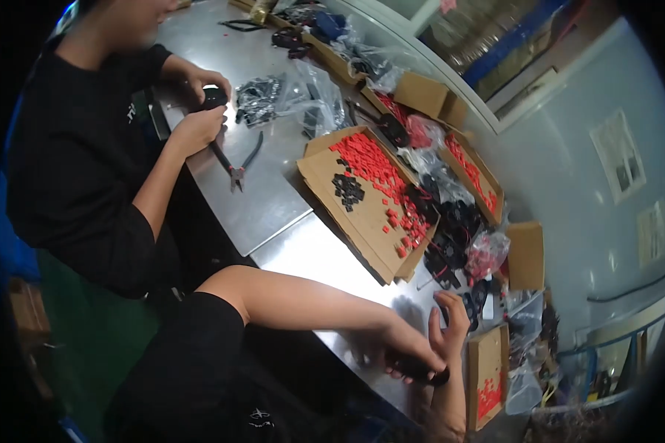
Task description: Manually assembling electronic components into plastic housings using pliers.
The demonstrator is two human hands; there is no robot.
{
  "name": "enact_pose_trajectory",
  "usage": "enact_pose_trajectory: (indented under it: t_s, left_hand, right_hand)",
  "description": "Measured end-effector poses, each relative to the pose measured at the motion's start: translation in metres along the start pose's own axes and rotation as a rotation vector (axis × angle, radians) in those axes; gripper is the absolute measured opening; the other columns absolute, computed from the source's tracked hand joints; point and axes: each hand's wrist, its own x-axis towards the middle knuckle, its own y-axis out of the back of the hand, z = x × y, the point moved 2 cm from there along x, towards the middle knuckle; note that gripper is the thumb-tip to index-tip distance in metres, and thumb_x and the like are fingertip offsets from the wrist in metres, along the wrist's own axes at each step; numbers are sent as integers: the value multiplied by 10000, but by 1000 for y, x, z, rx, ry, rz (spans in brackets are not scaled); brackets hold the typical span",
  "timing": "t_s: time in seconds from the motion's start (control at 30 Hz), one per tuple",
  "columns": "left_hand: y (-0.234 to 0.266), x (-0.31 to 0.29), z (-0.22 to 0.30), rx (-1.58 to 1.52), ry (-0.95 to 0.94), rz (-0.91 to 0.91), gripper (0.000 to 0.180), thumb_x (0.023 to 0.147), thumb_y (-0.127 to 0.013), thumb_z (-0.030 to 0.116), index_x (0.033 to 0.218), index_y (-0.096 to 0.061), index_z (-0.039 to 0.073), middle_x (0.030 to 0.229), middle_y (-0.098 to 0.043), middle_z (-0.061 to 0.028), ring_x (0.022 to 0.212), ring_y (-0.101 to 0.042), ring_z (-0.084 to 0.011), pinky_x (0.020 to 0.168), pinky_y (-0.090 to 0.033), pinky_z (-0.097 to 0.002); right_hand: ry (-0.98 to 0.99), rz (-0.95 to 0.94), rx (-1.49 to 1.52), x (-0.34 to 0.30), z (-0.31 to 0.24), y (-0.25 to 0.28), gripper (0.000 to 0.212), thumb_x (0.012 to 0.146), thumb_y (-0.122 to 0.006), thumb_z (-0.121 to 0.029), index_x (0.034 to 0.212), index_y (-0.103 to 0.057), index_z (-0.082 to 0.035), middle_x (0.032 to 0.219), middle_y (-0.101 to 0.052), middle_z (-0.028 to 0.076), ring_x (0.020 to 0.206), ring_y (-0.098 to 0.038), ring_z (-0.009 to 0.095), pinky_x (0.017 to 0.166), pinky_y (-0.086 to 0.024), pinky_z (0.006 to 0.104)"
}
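My left hand (410, 354) reaches in across the metal table near its front edge, fingers wrapped round a dark rounded part (440, 378). Most of that part is covered by the fingers, and I cannot tell its kind. Close beside it, my right hand (451, 325) is raised with bent fingers apart and nothing visible between them. Just past the right hand lie several black plastic parts (482, 295). Farther up the table sits a shallow cardboard tray (362, 244) with many small red pieces (369, 161) and a heap of small black pieces (348, 190).
At the left a co-worker's hands (199, 122) hold a black part. Cutting pliers (236, 177) lie on the metal table (255, 214). Clear bags (314, 96), open cardboard boxes (425, 96) and another tray of red pieces (474, 362) line the wall side.
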Motion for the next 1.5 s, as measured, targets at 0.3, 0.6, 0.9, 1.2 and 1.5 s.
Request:
enact_pose_trajectory:
  t_s: [0.3, 0.6, 0.9, 1.2, 1.5]
  left_hand:
    - [4, -22, -2, -111, -19, -217, 450, 1054, -503, 512, 1187, -617, 97, 859, -640, -51, 613, -601, -148, 542, -493, -284]
    - [10, -29, 9, -104, -21, -275, 511, 1029, -557, 518, 1202, -638, 44, 852, -649, -28, 616, -597, -105, 555, -497, -249]
    - [13, -23, 5, -100, 19, -238, 442, 1016, -627, 426, 1229, -600, 40, 893, -650, -54, 645, -604, -108, 561, -502, -251]
    - [7, -9, -3, -56, 125, -329, 613, 921, -765, 429, 1307, -586, -12, 939, -634, -54, 712, -605, -103, 604, -501, -248]
    - [15, -12, -6, -63, 83, -273, 704, 879, -814, 437, 1329, -558, -39, 967, -645, -66, 731, -610, -107, 645, -500, -244]
  right_hand:
    - [311, -240, 0, 228, -45, -137, 360, 956, -609, -60, 1315, -628, -55, 1221, -642, 209, 1118, -642, 379, 965, -516, 415]
    - [210, -234, -129, 221, -22, -168, 209, 900, -664, -110, 1101, -637, -56, 1108, -622, 175, 998, -644, 418, 862, -534, 474]
    - [322, -5, 101, 177, -30, -114, 278, 883, -664, -12, 1159, -655, -41, 1090, -630, 168, 1026, -638, 386, 881, -536, 448]
    - [140, 3, 183, 76, -22, -64, 320, 770, -669, 86, 1058, -683, -52, 1094, -659, 136, 1059, -671, 345, 893, -560, 399]
    - [54, 50, 355, 135, -19, -107, 212, 879, -642, -4, 1084, -679, -46, 1119, -644, 151, 1068, -647, 358, 923, -543, 420]
